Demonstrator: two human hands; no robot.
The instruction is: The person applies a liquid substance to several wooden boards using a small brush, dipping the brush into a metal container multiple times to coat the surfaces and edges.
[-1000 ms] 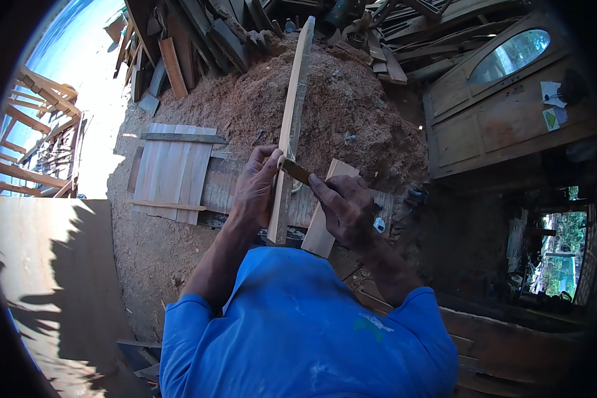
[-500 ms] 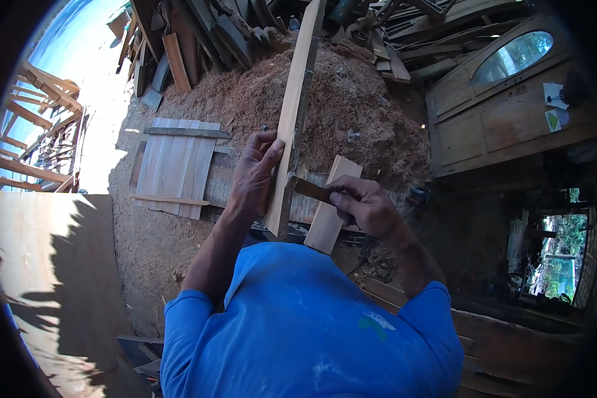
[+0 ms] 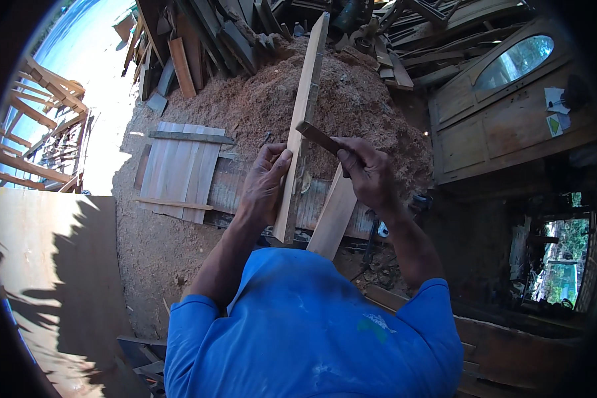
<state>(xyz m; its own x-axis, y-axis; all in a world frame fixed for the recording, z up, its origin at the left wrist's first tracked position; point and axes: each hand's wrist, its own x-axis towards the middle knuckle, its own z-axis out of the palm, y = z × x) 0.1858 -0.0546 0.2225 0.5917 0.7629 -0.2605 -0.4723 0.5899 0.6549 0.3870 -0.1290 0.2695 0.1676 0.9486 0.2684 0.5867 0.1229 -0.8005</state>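
Note:
A long, narrow pale wooden board (image 3: 305, 86) stands up on edge before me, running away from my chest. My left hand (image 3: 263, 180) grips its left side, thumb and fingers closed on the wood. In my right hand (image 3: 367, 171) is a short, flat dark-brown bar (image 3: 320, 137); its far end reaches the board's upper edge, and whether it touches I cannot tell. Behind my right hand a second pale board (image 3: 335, 213) slants across a low bench (image 3: 312, 197), partly hidden by that hand.
A slatted wooden panel (image 3: 182, 166) lies to the left. Beyond the bench rises a heap of sawdust and shavings (image 3: 358, 113). Scrap planks (image 3: 182, 66) lean at the back, a wooden door (image 3: 491, 132) lies at the right, and a plywood sheet (image 3: 20, 245) at the left.
My right hand has moved away from me and up, carrying the brown bar farther along the board. The held board has shifted slightly right, with my left hand still on it.

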